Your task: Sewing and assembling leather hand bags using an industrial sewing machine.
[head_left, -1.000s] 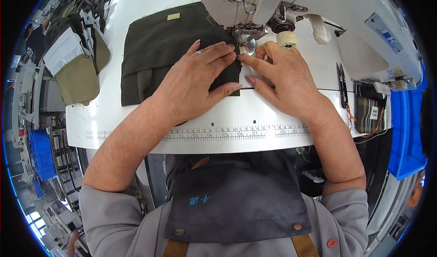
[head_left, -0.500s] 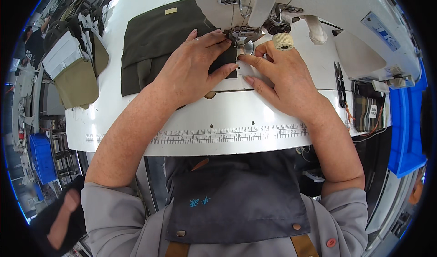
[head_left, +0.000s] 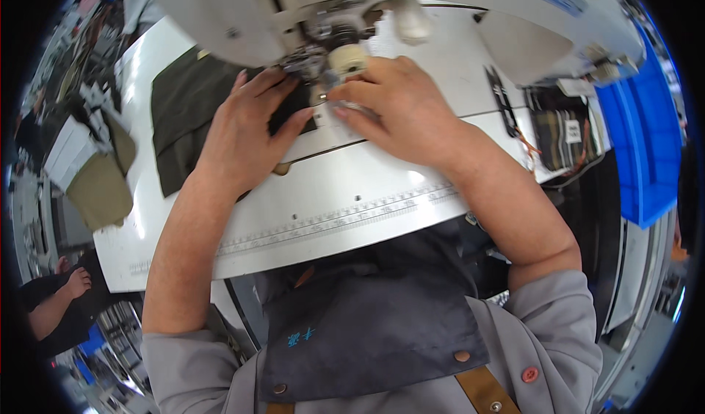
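Head view, near to far. Apron (head_left: 367, 333), dark grey: covering the person's front. Table (head_left: 400, 170), white: carrying a printed ruler (head_left: 330, 222) along its near edge. Left hand (head_left: 246, 131): resting palm down, fingers spread, grasping nothing, pressing on the cloth — presumably keeping it flat. Right hand (head_left: 411, 113): bending its fingers beside the machine's lower parts; a slim, pale thing is showing at the fingertips, but blur is hiding whether they are pinching it — cannot tell. Cloth (head_left: 180, 120), dark green: lying on the table, passing under the left hand, its right part reaching the machine (head_left: 220, 17), probably for guiding close to the mechanism. Snips (head_left: 501, 100), black: lying right of the right hand, likely for easy reach. Bundle (head_left: 547, 144), striped: sitting just beside them. Bin (head_left: 646, 135), blue: standing past the bundle, its contents not showing clearly. Stack (head_left: 99, 192), olive and white: lying near the table's left end. Co-worker's hand (head_left: 78, 282): showing farther left.
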`<state>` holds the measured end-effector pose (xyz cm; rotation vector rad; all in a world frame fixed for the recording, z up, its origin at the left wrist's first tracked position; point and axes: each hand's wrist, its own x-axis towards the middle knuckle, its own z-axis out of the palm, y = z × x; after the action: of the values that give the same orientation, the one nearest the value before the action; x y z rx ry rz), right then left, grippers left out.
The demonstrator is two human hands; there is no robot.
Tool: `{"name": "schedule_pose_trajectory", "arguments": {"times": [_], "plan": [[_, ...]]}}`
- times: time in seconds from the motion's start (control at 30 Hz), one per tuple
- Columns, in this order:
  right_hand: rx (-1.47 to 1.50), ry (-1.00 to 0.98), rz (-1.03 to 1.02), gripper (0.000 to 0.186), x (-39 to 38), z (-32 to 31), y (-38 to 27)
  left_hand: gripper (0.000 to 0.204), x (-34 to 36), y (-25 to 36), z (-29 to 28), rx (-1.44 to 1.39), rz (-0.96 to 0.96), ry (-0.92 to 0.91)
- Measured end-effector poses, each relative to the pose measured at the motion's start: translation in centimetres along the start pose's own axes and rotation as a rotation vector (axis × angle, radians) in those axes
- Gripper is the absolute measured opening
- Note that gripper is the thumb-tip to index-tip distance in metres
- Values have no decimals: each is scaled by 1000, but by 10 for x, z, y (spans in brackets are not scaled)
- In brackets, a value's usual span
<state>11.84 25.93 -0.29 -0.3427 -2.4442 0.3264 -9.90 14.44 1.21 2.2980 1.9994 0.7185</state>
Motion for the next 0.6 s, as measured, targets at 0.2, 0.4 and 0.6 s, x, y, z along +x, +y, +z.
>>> {"name": "schedule_pose_trajectory", "arguments": {"times": [0.2,0.4,0.6], "plan": [[31,4,40,13,-2,3,5,40,12,3,-2,-84,-72,-32],[101,-52,36,14,3,5,2,41,6,-3,-5,-89,-152,-75],[23,-27,-26,13,-1,-3,5,72,-7,-9,-4,119,-16,-136]]}}
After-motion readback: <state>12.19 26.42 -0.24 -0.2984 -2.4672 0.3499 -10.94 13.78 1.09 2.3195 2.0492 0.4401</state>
